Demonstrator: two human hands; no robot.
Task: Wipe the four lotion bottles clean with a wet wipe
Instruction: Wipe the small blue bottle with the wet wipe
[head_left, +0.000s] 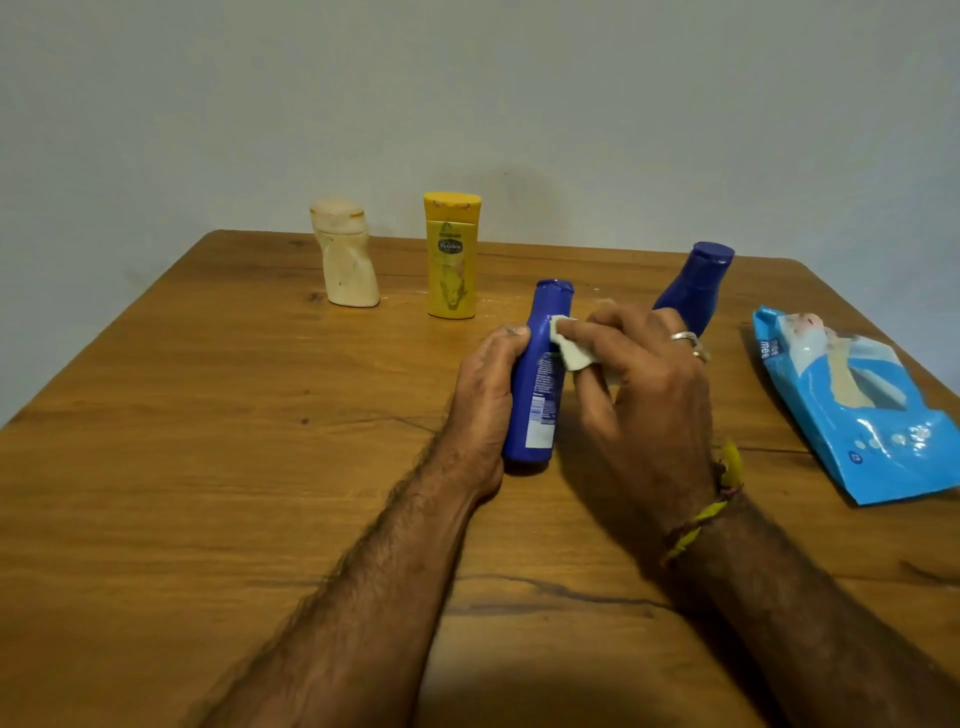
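My left hand (483, 395) grips a tall blue lotion bottle (540, 384) that stands on the wooden table (208, 467), its white label facing me. My right hand (644, 395) pinches a white wet wipe (569, 348) and presses it against the bottle's upper right side. A second blue bottle (698, 286) stands just behind my right hand, partly hidden by it. A yellow bottle (452, 254) and a cream, twisted bottle (345, 254) stand upright near the table's far edge.
A blue pack of wet wipes (857, 405) lies flat on the right side of the table, near its right edge. A plain wall rises behind the table's far edge.
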